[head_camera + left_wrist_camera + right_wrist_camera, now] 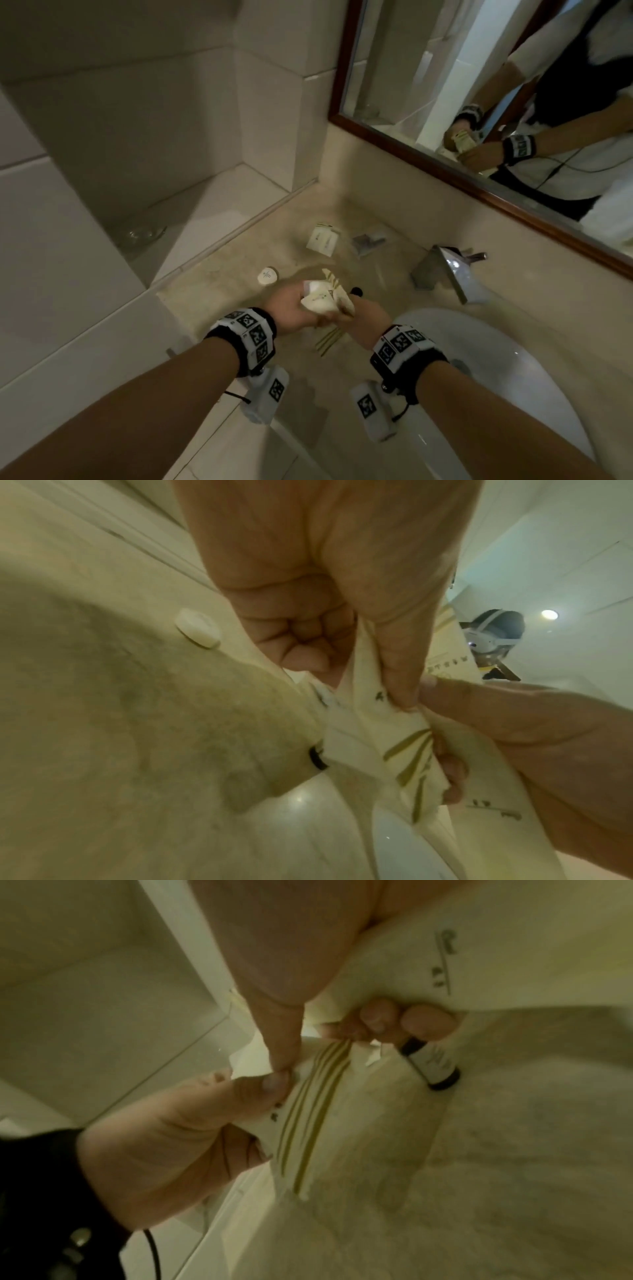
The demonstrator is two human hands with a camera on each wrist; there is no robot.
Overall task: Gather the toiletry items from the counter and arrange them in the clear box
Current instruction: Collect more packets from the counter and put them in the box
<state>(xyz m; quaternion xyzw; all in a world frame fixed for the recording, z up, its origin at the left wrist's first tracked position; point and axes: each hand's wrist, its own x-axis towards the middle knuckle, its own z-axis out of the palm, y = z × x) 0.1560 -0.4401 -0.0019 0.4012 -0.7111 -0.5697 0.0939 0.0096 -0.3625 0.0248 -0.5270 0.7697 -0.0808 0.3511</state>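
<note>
Both hands meet over the beige counter (pixel 219 284) on one bunch of cream toiletry packets (pixel 325 299) with gold stripes. My left hand (pixel 298 308) pinches the packets (pixel 363 723) between thumb and curled fingers. My right hand (pixel 359 310) grips the same packets (pixel 315 1110) from the other side, and its fingers also curl round a small bottle (pixel 431 1064) with black ends. A round white item (pixel 268 276) and a stack of square cream packets (pixel 323 238) lie on the counter beyond the hands. A small clear, greyish thing (pixel 368 241) sits beside the stack, too blurred to tell what it is.
A chrome faucet (pixel 448 270) stands to the right over the white sink (pixel 513 359). A wood-framed mirror (pixel 479 102) hangs on the back wall. A glass dish (pixel 145 234) sits in the tiled niche at left. The counter's front edge runs just under my wrists.
</note>
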